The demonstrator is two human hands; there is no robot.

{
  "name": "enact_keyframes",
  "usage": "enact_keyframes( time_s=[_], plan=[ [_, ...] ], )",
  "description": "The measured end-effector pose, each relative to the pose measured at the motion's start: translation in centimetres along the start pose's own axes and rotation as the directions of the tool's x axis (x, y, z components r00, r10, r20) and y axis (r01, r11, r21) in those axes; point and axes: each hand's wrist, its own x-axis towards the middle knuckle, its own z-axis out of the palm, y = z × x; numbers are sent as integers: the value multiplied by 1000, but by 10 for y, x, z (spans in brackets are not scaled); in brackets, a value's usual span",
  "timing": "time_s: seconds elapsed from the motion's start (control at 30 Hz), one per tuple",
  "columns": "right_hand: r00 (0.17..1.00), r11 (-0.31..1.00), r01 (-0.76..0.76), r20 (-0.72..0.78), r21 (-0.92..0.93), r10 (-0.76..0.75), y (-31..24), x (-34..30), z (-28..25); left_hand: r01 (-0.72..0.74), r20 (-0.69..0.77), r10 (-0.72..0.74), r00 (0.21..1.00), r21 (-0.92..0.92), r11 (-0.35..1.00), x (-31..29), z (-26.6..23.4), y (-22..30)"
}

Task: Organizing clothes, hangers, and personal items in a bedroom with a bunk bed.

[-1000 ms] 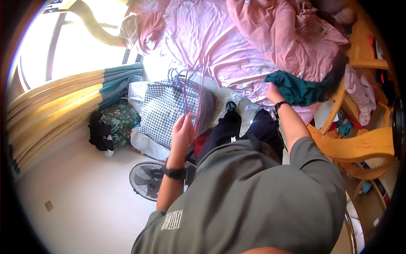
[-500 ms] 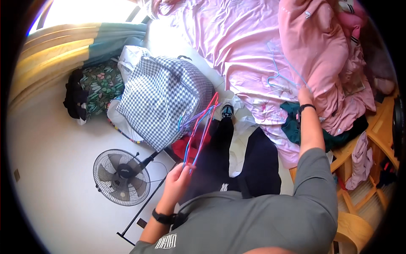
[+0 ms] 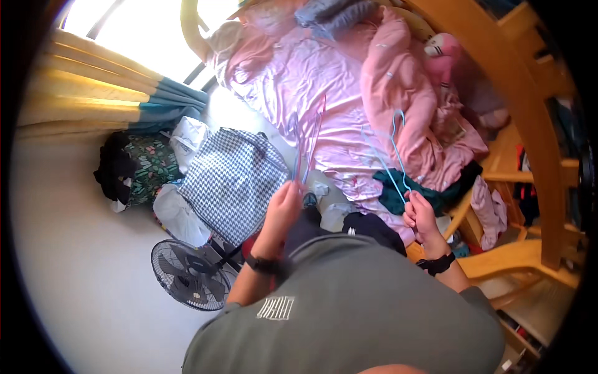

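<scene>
left grip (image 3: 285,202) pinches thin hangers (image 3: 314,143) rising ahead of it; right grip (image 3: 422,215) pinches a blue hanger (image 3: 394,149) standing beyond it. careful: crossing them could snag hooks!

The head-worn fisheye camera is looking down from close above the shirt (image 3: 374,299), facing past the left hand (image 3: 284,202) and right hand (image 3: 420,217) toward the bed (image 3: 280,68); the bright window (image 3: 146,28) is probably hiding some detail.
</scene>
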Motion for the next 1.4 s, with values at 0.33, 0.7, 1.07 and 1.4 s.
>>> enact_keyframes(
  time_s=[0.33, 0.7, 1.07, 1.4],
  plan=[
    [849, 987, -64, 528, 151, -26, -52, -79, 118, -238, 81, 235, 969, 36, 970, -66, 109, 19],
    [824, 999, 23, 565, 47, -46, 24, -93, 102, -292, -445, 313, 839, 116, 949, -199, 197, -73],
    [628, 986, 13, 769, -169, 123, 121, -200, 95, -402, -628, 279, 727, -60, 914, -353, 207, -174],
    [560, 932, 179, 811, -315, 167, 226, -321, 66, -533, -842, 339, 420, 74, 843, -490, 200, -303]
  ],
)
